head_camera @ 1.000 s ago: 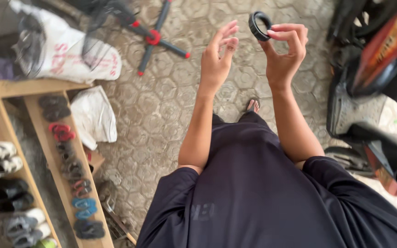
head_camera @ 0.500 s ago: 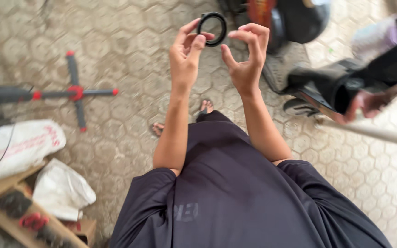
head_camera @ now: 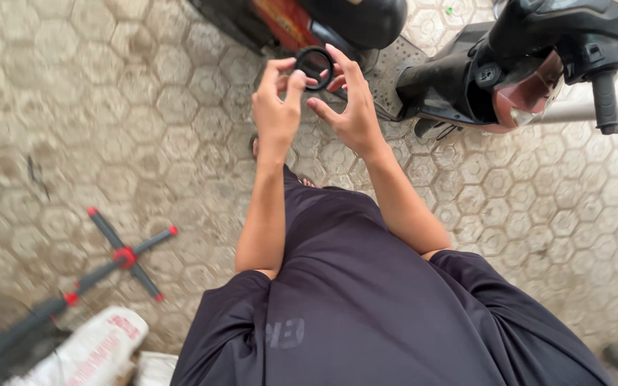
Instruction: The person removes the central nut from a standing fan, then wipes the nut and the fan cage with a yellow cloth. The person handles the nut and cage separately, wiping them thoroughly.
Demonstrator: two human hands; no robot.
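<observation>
Black ring (head_camera: 314,67), small and round with an open middle, sits held up in front of the person's chest, above the paved floor (head_camera: 94,121) of hexagonal stones. Left hand (head_camera: 275,107) pinches it, thumb and forefinger closed on the ring's lower left edge, the wrist raised and the forearm upright. Right hand (head_camera: 348,107) is just beside it, fingers spread and curved, with the fingertips (head_camera: 339,56) touching the ring's right side; whether they actually press on it or only rest against it I cannot tell. Just beyond the hands stands a scooter (head_camera: 509,78), dark with a red panel and a black handlebar grip (head_camera: 606,100) at the right. Lower left on the floor lies a black cross-shaped stand with red joints (head_camera: 126,256), and near it, at the bottom edge, a white sack (head_camera: 91,354). A dark shirt (head_camera: 380,307) fills the lower middle of the view.
</observation>
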